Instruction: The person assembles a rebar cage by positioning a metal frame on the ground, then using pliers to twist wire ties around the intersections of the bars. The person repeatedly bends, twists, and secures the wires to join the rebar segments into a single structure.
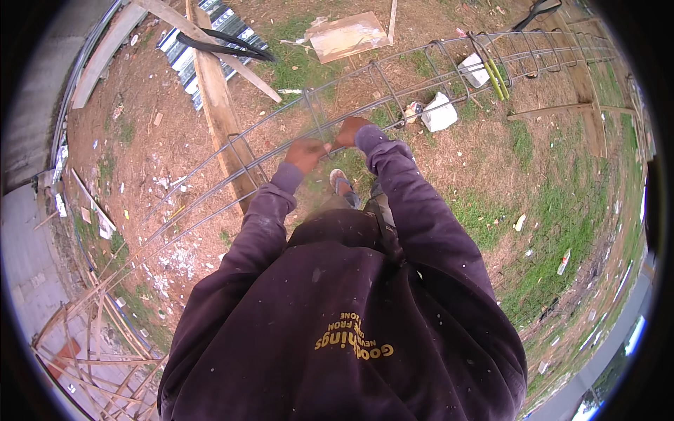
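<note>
A long rebar cage (382, 104) of thin bars with bent stirrups runs across in front of me, from lower left to upper right. My left hand (307, 154) is at the near bars, its fingers pinched together. Close on its right, my right hand (351, 132) is closed at the same bars. Whatever lies between the fingers is too small to make out. A stirrup (314, 114) stands just beyond my hands and looks blurred. Farther right, a tool with yellow-green handles (497, 74) rests against the cage.
A wooden plank (214, 91) passes under the cage at left, with black strips (225, 45) across it. White blocks (439, 112) lie beside the cage at right. A board (349, 36) lies beyond. Loose sticks (105, 351) are heaped at lower left. Litter dots the dirt and grass.
</note>
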`<state>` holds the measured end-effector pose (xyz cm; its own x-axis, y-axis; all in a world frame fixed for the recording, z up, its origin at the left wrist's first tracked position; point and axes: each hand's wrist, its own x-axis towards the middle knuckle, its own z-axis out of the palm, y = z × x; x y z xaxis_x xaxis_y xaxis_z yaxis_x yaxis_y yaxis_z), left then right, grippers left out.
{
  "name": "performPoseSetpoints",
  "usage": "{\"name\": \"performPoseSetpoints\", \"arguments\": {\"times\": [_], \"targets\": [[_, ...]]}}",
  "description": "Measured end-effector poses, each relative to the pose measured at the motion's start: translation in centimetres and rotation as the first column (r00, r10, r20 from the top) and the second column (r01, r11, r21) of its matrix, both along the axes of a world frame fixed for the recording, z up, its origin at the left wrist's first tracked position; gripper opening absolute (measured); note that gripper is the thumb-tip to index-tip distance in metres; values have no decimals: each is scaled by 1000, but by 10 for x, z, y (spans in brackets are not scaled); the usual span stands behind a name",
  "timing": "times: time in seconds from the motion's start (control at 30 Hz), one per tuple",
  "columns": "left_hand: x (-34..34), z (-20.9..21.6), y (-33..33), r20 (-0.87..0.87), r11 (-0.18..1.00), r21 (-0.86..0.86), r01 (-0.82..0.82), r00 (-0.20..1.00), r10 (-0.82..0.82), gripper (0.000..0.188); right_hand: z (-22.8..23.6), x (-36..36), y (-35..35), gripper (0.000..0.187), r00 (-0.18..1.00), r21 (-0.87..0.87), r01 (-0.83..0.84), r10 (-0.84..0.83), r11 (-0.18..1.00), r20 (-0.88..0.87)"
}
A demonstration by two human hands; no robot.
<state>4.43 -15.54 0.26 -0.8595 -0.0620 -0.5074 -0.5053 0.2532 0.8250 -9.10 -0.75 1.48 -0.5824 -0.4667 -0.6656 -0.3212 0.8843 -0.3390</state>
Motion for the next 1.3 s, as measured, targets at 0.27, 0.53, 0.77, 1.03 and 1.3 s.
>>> {"name": "performPoseSetpoints", "arguments": {"times": [0.27, 0.53, 0.77, 1.03, 1.3], "targets": [[2, 2, 2, -106, 991, -117, 72, 991, -85, 43, 25, 102, 79, 25, 939, -467, 155, -276, 871, -203], [0, 11, 5, -27, 985, -153, 77, 996, -82, 46, 11, 102, 61, 18, 943, -620, 0, -205, 785, -261], [7, 8, 9, -256, 960, -279, 12, 963, -87, 47, 39, 120, 37, 17, 929, -638, 220, -359, 738, -94], [9, 13, 14, -273, 942, -335, -7, 958, -89, 48, 30, 101, 32, 31, 945, -566, 323, -294, 759, 145], [6, 14, 14, -274, 933, -360, -17, 957, -89, 50, 18, 101, 44, 30, 387, -212, 872, -356, 441, 851]]}}
